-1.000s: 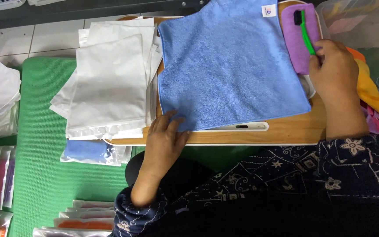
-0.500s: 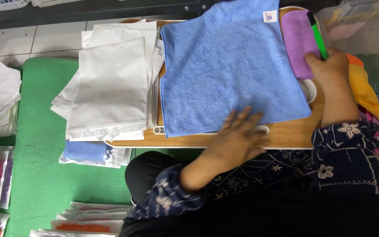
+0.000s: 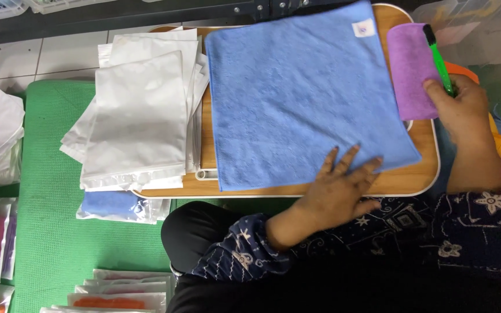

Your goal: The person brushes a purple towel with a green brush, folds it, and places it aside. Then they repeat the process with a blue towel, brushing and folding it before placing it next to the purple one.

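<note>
Square blue microfibre cloth [image 3: 302, 93] spread flat on wooden lap table [image 3: 418, 179]. Left hand [image 3: 343, 188] open, fingers splayed, pressing cloth's near edge. Right hand [image 3: 462, 110] closed around green pen [image 3: 439, 58], resting on folded purple cloth [image 3: 410, 69] just beside.

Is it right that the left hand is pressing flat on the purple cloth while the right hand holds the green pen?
Not quite. In the head view the left hand presses flat on the blue cloth, not the purple cloth. The right hand does hold the green pen, at the purple cloth's edge.
</note>
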